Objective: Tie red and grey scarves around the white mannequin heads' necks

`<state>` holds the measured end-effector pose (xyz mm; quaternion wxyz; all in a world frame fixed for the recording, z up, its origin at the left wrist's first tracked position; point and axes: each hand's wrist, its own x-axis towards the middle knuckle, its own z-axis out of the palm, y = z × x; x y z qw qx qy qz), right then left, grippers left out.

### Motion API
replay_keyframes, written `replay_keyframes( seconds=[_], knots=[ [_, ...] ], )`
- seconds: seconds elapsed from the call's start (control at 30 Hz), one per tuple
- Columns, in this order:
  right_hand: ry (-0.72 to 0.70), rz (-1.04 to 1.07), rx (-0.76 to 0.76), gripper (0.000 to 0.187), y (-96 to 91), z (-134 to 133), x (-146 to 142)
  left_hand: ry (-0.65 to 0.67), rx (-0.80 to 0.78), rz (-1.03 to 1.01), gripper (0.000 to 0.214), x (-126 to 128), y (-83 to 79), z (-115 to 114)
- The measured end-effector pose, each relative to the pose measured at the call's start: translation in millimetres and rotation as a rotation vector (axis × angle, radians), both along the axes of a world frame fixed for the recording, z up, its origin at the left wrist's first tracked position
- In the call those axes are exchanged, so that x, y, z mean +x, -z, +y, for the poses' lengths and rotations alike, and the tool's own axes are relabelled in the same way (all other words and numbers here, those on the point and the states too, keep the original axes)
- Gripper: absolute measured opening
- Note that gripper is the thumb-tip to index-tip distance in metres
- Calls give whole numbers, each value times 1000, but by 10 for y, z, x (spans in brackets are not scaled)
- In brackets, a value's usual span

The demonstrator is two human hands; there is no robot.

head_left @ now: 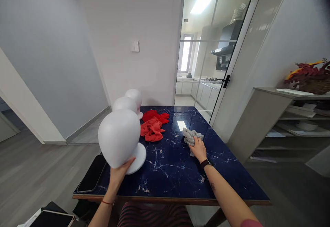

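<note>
Two hands reach over the blue table (175, 177). The right hand (198, 148) has its fingers bent around the near part of the gray cloth (188, 136), whose rest spreads just ahead of them. The left hand (119, 175) holds the front white head (119, 134) at its lower side, the thumb spread; its other fingers are hidden. This head partly blocks the middle head (125, 103) and the far head (134, 95). Two red cloths (152, 131) lie between, and a black phone (92, 174) lies at the left edge.

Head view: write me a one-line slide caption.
Left hand holding a white head form, right hand grasping a gray cloth on a dark blue marbled table.
</note>
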<state>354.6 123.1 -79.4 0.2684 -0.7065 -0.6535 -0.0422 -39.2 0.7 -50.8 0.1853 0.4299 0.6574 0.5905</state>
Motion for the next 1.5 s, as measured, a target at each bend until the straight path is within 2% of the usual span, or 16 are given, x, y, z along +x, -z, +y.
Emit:
replay_keyframes(
  seconds=[0.13, 0.27, 0.37, 0.53, 0.83, 0.93, 1.03, 1.13, 1.3, 1.4, 1.5],
  knots=[
    [-30, 15, 33, 35, 46, 2, -29, 203, -44, -107, 70, 723, -9, 112],
    [-76, 111, 61, 38, 82, 8, 25, 183, 94, 149, 93, 1290, 101, 382],
    [-105, 165, 79, 37, 91, 2, 57, 151, 135, 357, 96, 1489, 156, 562],
    [-111, 201, 75, 37, 95, 7, 65, 73, 142, 544, 97, 1526, 130, 742],
    [-135, 273, 107, 37, 138, 48, 94, 3, 98, 550, 106, 1476, 217, 811],
    [-165, 339, 136, 39, 91, 24, 89, 43, 96, 538, 106, 1463, 239, 820],
    [-171, 430, 173, 42, 61, 13, 94, 113, 71, 555, 96, 1439, 246, 815],
    [-120, 487, 214, 48, 85, 36, 118, 125, 46, 558, 90, 1427, 249, 800],
    [11, 542, 295, 61, 101, 91, 182, 140, 35, 521, 90, 1440, 214, 805],
    [121, 533, 375, 60, -64, -33, 183, 168, 41, 472, 93, 1444, 152, 771],
    [243, 543, 557, 56, -310, -444, 75, 171, 28, 393, 99, 1425, 115, 556]
  ],
)
